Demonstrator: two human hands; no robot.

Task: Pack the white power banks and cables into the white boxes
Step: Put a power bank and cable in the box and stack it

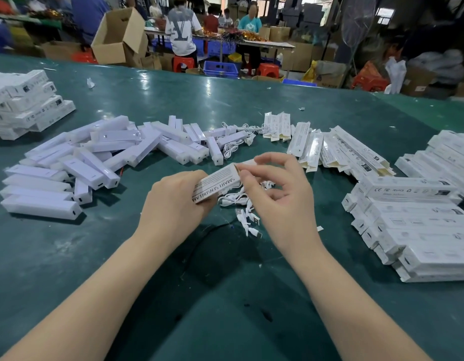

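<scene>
Centre frame: left hand [173,201] gripping a white box [217,186] (printed side up), right hand [277,188] pinching its open end flap. Cables [241,204] just beneath on green worktop [225,295]. Power banks [100,157] heaped left; flat boxes [329,149] right, packed stack [418,230] far right.

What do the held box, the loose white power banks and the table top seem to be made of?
Box: thin printed card, going by its folded flap and matt face.
Power banks: probably moulded plastic, smooth and faintly translucent.
Table top: a dark green sheet, perhaps rubber or vinyl; it reflects the lights.
</scene>
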